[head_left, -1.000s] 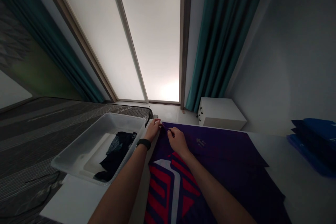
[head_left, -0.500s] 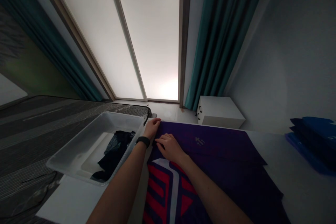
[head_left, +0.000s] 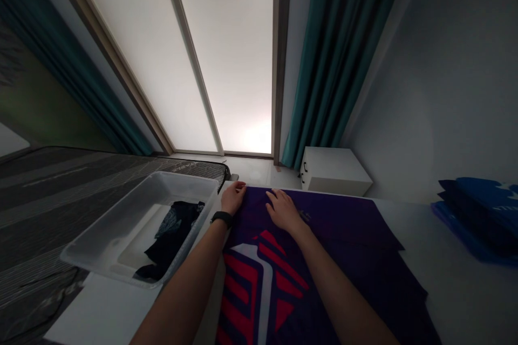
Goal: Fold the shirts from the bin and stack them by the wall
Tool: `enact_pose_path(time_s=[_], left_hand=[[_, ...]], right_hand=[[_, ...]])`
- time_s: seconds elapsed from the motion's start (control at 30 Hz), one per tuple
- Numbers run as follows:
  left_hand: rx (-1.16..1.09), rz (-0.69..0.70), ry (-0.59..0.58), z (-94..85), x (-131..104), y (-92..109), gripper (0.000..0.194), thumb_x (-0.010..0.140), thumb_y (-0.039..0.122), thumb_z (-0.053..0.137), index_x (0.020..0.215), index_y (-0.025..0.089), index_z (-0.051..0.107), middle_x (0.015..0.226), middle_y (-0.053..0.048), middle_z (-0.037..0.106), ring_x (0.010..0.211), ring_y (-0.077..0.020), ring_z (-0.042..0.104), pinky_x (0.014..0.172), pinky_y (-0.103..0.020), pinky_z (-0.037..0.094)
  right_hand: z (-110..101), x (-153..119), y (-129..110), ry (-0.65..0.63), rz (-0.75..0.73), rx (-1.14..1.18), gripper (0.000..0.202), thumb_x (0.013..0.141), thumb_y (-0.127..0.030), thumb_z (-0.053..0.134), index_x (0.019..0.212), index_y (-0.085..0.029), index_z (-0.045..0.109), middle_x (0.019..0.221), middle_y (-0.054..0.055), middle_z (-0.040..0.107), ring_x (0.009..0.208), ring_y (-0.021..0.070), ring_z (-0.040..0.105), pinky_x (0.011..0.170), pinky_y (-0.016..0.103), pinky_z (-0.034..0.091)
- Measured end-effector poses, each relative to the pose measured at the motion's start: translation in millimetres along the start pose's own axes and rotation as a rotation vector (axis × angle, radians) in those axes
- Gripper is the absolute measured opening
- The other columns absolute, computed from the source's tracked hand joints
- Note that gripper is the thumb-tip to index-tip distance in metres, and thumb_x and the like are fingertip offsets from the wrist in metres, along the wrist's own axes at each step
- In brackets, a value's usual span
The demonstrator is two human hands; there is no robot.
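A dark purple shirt (head_left: 343, 259) with a red and white print lies spread on the white table in front of me. At its far left corner my left hand (head_left: 233, 198), with a dark band on the wrist, is closed with its fingertips pinching the cloth edge. To the right of it my right hand (head_left: 283, 210) lies flat on the fabric near the far edge, fingers stretched out and apart. The forearm partly covers the shirt, and a small pale logo shows beside that hand.
A clear plastic bin (head_left: 93, 242) holding dark clothes (head_left: 174, 237) stands to the left. Folded blue garments (head_left: 481, 215) are stacked on the table's right side. Beyond the table are a white cabinet (head_left: 335, 167), teal curtains (head_left: 343, 64) and a frosted sliding door (head_left: 234, 64). A dark striped mattress (head_left: 36, 215) lies at left.
My right hand has slid right and slightly away across the shirt, uncovering more of the red print. My left hand stays at the corner. The view has shifted slightly.
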State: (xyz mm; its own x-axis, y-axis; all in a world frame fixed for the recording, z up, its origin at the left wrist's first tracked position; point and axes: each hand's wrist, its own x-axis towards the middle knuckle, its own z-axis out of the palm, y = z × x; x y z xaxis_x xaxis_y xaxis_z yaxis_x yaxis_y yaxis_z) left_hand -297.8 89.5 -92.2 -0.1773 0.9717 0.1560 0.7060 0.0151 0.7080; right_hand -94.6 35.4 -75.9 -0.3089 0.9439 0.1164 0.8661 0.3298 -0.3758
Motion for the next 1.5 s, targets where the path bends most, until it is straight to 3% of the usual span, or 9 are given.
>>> enact_pose_path(time_s=[0.13,0.23,0.63,0.9,1.03,1.17,1.3,1.5], left_hand=[[0.031,0.003,0.009,-0.3,-0.9,1.3,0.019,0.083,0.027,0.059,0.099,0.022,0.069,0.094,-0.004,0.073,0.074,-0.0184,0.066,0.071,-0.029,0.046],[0.048,0.006,0.022,-0.2,-1.9,1.9,0.018,0.084,0.027,0.058,0.097,0.022,0.069,0.090,-0.004,0.072,0.075,-0.0186,0.066,0.072,-0.029,0.046],[0.052,0.019,0.069,1.5,-0.5,0.3,0.014,0.082,0.025,0.057,0.088,0.021,0.069,0.079,-0.004,0.070,0.075,-0.0197,0.065,0.072,-0.030,0.046],[0.042,0.113,0.107,-8.1,-6.4,-6.6,0.030,0.088,0.021,0.042,0.106,0.015,0.066,0.104,-0.011,0.068,0.090,-0.0199,0.065,0.082,-0.031,0.051],[0.134,0.270,0.056,-7.3,-26.6,4.9,0.039,0.086,0.019,0.049,0.123,0.019,0.060,0.133,-0.012,0.058,0.123,-0.0263,0.052,0.105,-0.040,0.038],[0.376,0.489,-0.102,3.2,-46.2,16.9,0.048,0.093,0.027,0.043,0.140,0.024,0.046,0.151,-0.008,0.041,0.141,-0.0254,0.033,0.116,-0.045,0.021],[0.509,0.418,-0.216,9.8,-50.0,17.5,0.052,0.095,0.034,0.040,0.145,0.022,0.039,0.153,-0.009,0.036,0.143,-0.0255,0.029,0.116,-0.048,0.019],[0.651,0.406,-0.220,7.6,-48.7,17.1,0.056,0.098,0.041,0.032,0.149,0.020,0.033,0.157,-0.006,0.030,0.145,-0.0226,0.023,0.118,-0.046,0.019]], right_hand=[[13.3,-5.0,1.2,-0.067,0.016,-0.077,0.054,0.098,-0.037,0.035,0.148,-0.017,0.037,0.157,0.013,0.028,0.145,0.0249,0.019,0.117,0.044,0.011],[17.5,-6.4,0.3,-0.072,0.016,-0.112,0.056,0.098,-0.042,0.031,0.150,-0.019,0.032,0.158,0.012,0.023,0.147,0.0232,0.014,0.118,0.046,0.005],[16.9,-7.9,0.2,-0.045,0.007,-0.125,0.058,0.098,-0.044,0.029,0.150,-0.019,0.033,0.158,0.010,0.024,0.147,0.0227,0.015,0.118,0.046,0.005],[18.0,-8.3,1.0,-0.032,0.000,-0.124,0.057,0.098,-0.043,0.029,0.149,-0.018,0.035,0.158,0.011,0.024,0.147,0.0225,0.016,0.117,0.046,0.006],[19.8,-7.8,0.7,-0.028,0.008,-0.116,0.060,0.097,-0.045,0.031,0.150,-0.016,0.031,0.158,0.011,0.024,0.147,0.0225,0.015,0.118,0.046,0.004],[20.9,-7.7,0.7,-0.024,0.008,-0.118,0.065,0.097,-0.046,0.030,0.151,-0.012,0.026,0.158,0.012,0.024,0.147,0.0219,0.014,0.118,0.045,0.003],[20.0,-7.8,0.5,-0.030,0.012,-0.128,0.064,0.097,-0.046,0.029,0.150,-0.010,0.029,0.158,0.012,0.024,0.147,0.0215,0.014,0.118,0.045,0.003],[18.4,-7.6,-0.6,-0.036,0.013,-0.141,0.065,0.096,-0.047,0.027,0.150,-0.011,0.029,0.158,0.011,0.023,0.147,0.0215,0.014,0.118,0.045,0.003]])
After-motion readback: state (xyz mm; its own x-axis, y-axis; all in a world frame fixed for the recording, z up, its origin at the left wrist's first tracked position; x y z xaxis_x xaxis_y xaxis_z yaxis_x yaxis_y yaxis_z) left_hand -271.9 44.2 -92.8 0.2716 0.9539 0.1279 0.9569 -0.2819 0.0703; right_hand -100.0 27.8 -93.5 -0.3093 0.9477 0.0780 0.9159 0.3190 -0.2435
